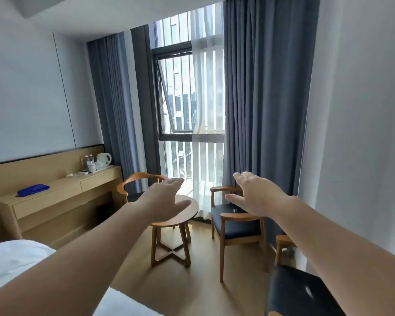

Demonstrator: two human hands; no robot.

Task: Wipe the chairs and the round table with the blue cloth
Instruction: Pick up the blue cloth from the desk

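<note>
Bedroom with pale walls, wood floor and a tall window at the far side.

**Task item.** Crumpled blue cloth point(33, 189) lies on the long light-wood desk point(62, 197) at the left, well apart from both hands. Neither hand holds it.

**Hands.** Left hand point(167, 201) and right hand point(258, 197) are stretched forward in the air with fingers straight. Both are empty and touch nothing.

**Surfaces to wipe.**
- The small round wooden table point(189, 215) stands on crossed legs near the window.
- The curved-back wooden chair point(144, 179) is behind it at the far left.
- The wooden armchair with a black padded seat point(237, 226) is just to its right.
- A second black-seated chair point(301, 290) is at the near right, cut off by the frame edge.

**Findings, as judgement.**
- No wiping is evident, and the cloth must be fetched first.
- The desk reach runs past the corner of the white bed point(14, 258). A hurried turn could catch it.
- The white electric kettle point(104, 158) and cups share the desk's far end. A wide sweep while lifting the cloth could disturb them.
- The round table looks light, so heavy pressure at its rim may shift or tip it.
- The far chair sits close to the grey-blue curtains point(260, 110). Fabric could snag there, or the back rail be missed.
- The near-right chair is easily overlooked.
</note>
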